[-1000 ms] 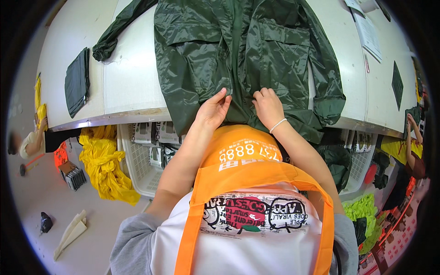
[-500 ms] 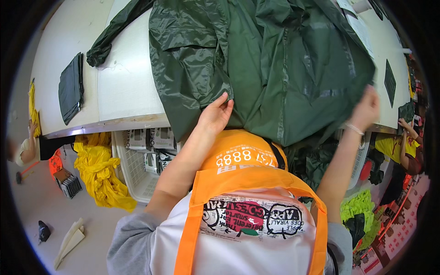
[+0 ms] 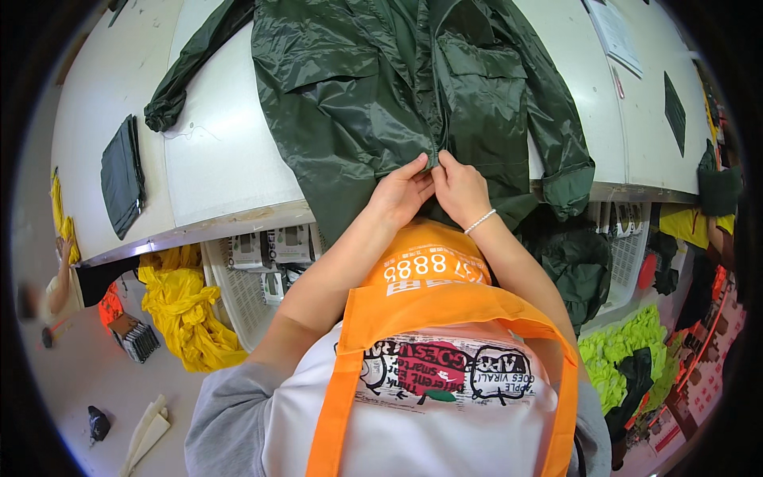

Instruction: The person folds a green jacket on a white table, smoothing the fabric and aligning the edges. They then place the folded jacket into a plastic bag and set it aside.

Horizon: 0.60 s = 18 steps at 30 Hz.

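A shiny dark green rain jacket (image 3: 342, 103) is spread front up on the table, with flap pockets on both sides. Its lower part hangs over the near edge. My left hand (image 3: 404, 191) pinches the hem at the bottom of the front opening. Right beside it, my right hand (image 3: 461, 188) pinches the other front edge, so both hands meet at the foot of the opening. One sleeve (image 3: 191, 71) stretches out to the left; the other (image 3: 566, 151) lies along the right side, its cuff over the table edge.
The white table (image 3: 214, 159) bears a folded dark packet (image 3: 122, 176) at left and papers (image 3: 613, 36) at far right. Below are white baskets (image 3: 230, 294), yellow garments (image 3: 187, 314), dark green cloth (image 3: 576, 274) and lime garments (image 3: 624, 358). Other people stand at both sides.
The right front panel, held out to the right with its inside showing, now lies closed over. My right hand has come in to the middle, beside my left, which shifted slightly right.
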Each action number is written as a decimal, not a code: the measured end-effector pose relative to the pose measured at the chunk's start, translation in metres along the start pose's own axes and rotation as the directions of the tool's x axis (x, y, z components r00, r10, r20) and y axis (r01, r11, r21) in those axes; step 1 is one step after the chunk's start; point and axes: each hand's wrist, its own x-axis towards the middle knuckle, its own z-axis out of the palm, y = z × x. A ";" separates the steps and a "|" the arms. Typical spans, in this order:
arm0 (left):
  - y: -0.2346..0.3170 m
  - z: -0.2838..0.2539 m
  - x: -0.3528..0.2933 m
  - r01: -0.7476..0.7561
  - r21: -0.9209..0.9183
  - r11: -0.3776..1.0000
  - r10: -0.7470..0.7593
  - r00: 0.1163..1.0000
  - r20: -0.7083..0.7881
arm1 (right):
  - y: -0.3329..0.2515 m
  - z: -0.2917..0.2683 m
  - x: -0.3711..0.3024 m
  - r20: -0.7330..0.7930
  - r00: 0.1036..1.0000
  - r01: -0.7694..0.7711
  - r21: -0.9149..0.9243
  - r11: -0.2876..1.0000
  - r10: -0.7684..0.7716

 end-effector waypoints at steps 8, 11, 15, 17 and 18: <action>-0.003 0.010 0.009 -0.079 0.043 0.996 0.084 0.988 -0.132 | 0.026 -0.002 0.007 0.244 0.925 -0.354 0.829 0.433 0.290; -0.005 0.008 0.012 -0.081 0.034 0.996 0.085 0.986 -0.143 | 0.040 -0.005 -0.003 0.082 0.942 -0.305 0.615 0.727 0.326; -0.007 0.011 0.012 -0.144 0.035 0.989 0.148 0.972 -0.185 | 0.003 -0.027 -0.018 -0.448 0.839 0.215 -0.247 0.945 -0.308; -0.006 0.018 0.013 -0.110 0.076 0.991 0.128 0.947 -0.294 | -0.006 -0.027 -0.029 -0.213 0.934 0.268 -0.114 0.957 -0.287; -0.006 0.021 0.013 -0.089 0.097 0.991 0.117 0.931 -0.345 | -0.014 -0.025 -0.031 -0.196 0.945 0.229 -0.166 0.959 -0.260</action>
